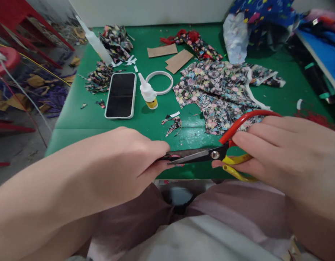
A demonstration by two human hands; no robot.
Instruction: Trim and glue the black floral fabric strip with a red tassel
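Note:
My right hand is closed round the red and yellow handles of a pair of scissors. The blades point left and reach the fingertips of my left hand. That hand pinches a small piece of dark floral fabric, mostly hidden by the fingers and the blades. Behind the scissors a larger black floral fabric piece with white edging lies spread on the green table. Small fabric scraps lie in front of it.
A phone, a small glue bottle, a tape roll and brown cards lie behind my hands. Farther back are a tall nozzle bottle and fabric bundles. A red stool stands left.

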